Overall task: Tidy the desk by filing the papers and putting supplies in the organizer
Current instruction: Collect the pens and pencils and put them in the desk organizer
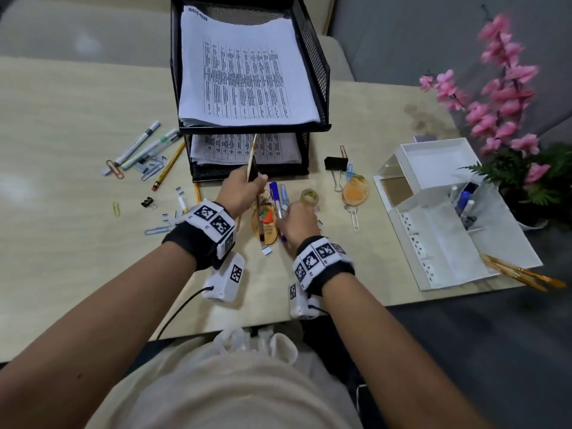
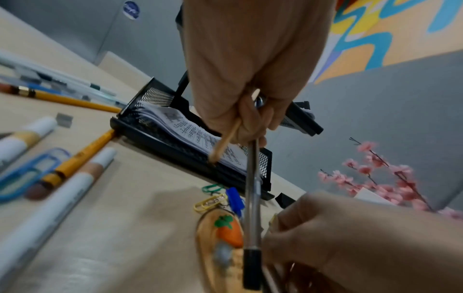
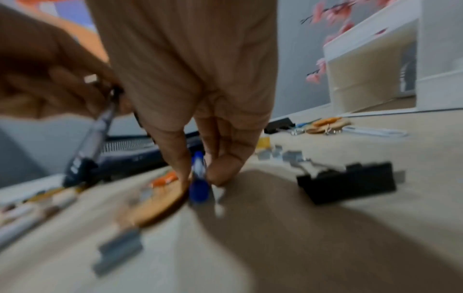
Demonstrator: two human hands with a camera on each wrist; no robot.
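Note:
My left hand (image 1: 244, 188) hovers in front of the black mesh paper tray (image 1: 312, 51) and grips two things at once: a thin wooden brush handle (image 1: 252, 153) pointing up and a clear pen with a black cap (image 2: 251, 198) pointing down. Just right of it, my right hand (image 1: 295, 222) is down on the desk, its thumb and fingers (image 3: 220, 170) pinching a blue-capped pen (image 3: 199, 178) that lies beside a carrot keychain (image 1: 266, 219). The white organizer (image 1: 433, 243) stands at the right with several pens in its cup section.
Markers (image 1: 140, 145), a yellow pencil (image 1: 168, 167), paper clips and staples litter the left of the desk. A tape roll (image 1: 310, 198), a black binder clip (image 1: 335, 164) and a pineapple keychain (image 1: 356, 190) lie towards the right. Pink flowers (image 1: 501, 88) stand behind the organizer, and brushes (image 1: 523, 274) lie by its front corner.

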